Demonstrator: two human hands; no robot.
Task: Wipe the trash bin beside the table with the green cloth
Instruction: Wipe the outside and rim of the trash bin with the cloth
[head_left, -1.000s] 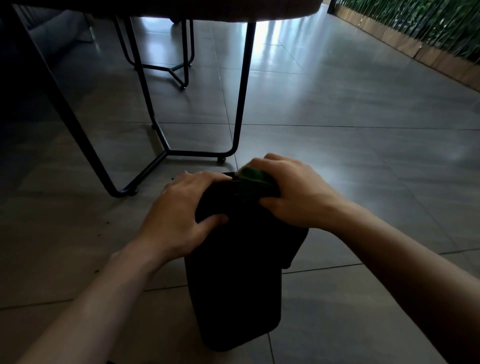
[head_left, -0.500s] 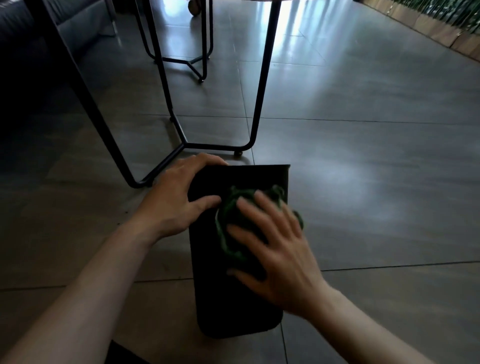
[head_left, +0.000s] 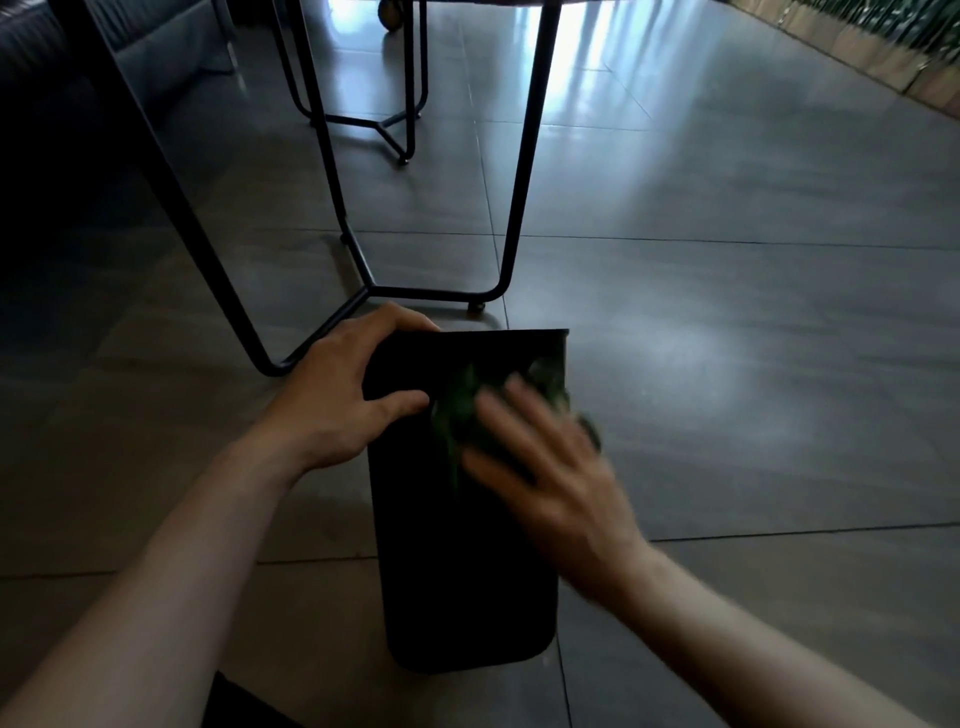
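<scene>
A black trash bin (head_left: 457, 571) stands on the tiled floor in front of me, its near wall facing the camera. My left hand (head_left: 345, 389) grips the bin's upper left corner, fingers over the rim and thumb on the near wall. The green cloth (head_left: 467, 410) lies crumpled against the upper right part of the near wall. My right hand (head_left: 550, 478) presses flat on the cloth with its fingers spread; it is blurred by motion. Part of the cloth is hidden under that hand.
Black metal table legs (head_left: 524, 171) with a floor bar (head_left: 431, 296) stand just behind the bin. A second leg frame (head_left: 389, 119) is farther back. A dark sofa (head_left: 62, 78) is at the far left, a plant border (head_left: 883, 47) at the far right.
My right hand left the bin's top rim and came down onto the near wall with the cloth, then slid slightly up and right. The left hand stayed on the corner.
</scene>
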